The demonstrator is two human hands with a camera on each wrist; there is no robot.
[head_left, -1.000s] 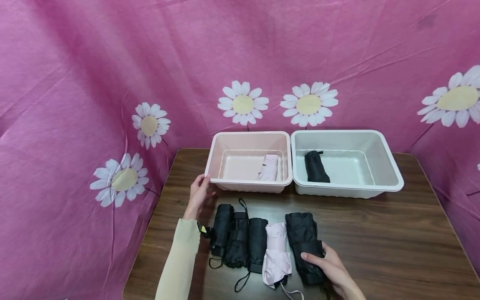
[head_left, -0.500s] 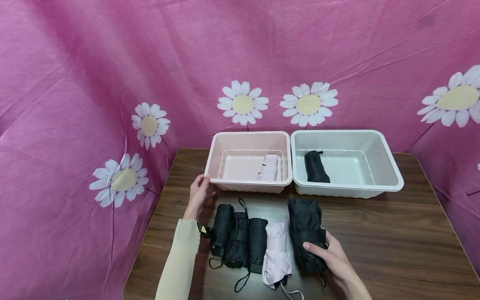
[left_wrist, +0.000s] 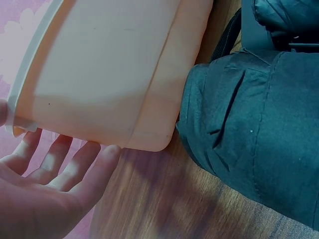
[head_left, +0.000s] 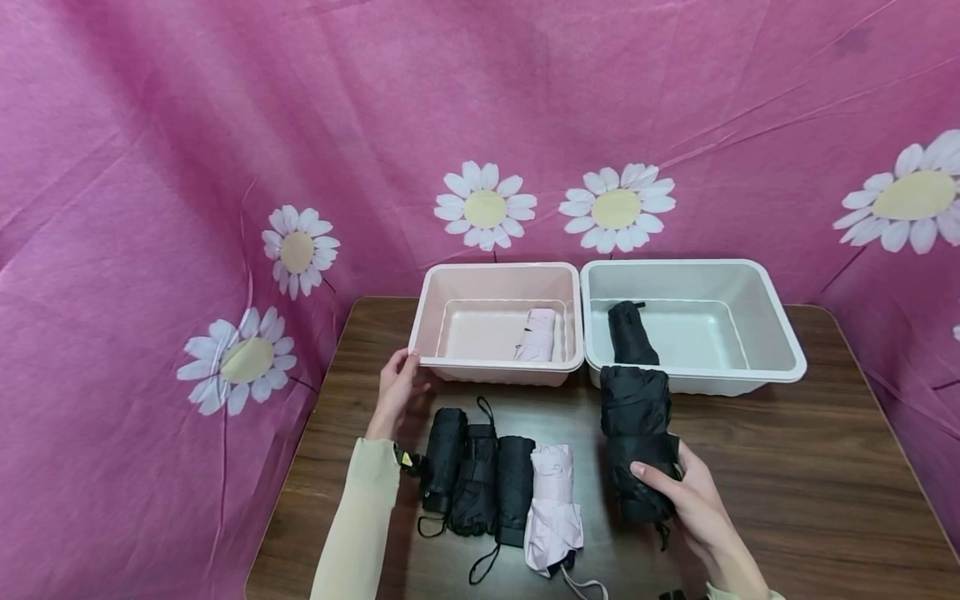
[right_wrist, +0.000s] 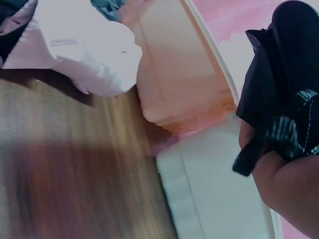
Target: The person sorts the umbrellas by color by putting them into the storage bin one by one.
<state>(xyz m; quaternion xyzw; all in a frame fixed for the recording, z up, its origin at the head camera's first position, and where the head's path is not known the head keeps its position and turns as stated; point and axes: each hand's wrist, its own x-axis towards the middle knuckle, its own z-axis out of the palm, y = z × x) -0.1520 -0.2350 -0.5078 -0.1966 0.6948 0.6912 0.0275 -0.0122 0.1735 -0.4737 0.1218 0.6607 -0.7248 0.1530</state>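
My right hand (head_left: 697, 500) grips a thick folded black umbrella (head_left: 637, 442), thumb across its strap. The umbrella's far end overlaps the front wall of the white bin (head_left: 750, 377); in the right wrist view the black umbrella (right_wrist: 279, 84) fills the right side. My left hand (head_left: 395, 392) holds the front left corner of the pink bin (head_left: 495, 364). In the left wrist view, that hand (left_wrist: 55, 184) has its fingers against the bin's outer wall, its thumb by the rim. Nearest to it on the table lies a folded black umbrella (head_left: 444, 458).
Beside that umbrella lie two more black umbrellas (head_left: 475, 483) (head_left: 515, 487) and a pale pink umbrella (head_left: 553, 508). Another pale pink umbrella (head_left: 537, 335) lies in the pink bin, and a black umbrella (head_left: 630, 333) in the white bin. Behind the wooden table (head_left: 847, 467) hangs a pink flowered cloth (head_left: 375, 125).
My right hand has lifted the thick black umbrella from the right end of the row and carried it forward and right, toward the white bin. The left hand has stayed at the pink bin's corner.
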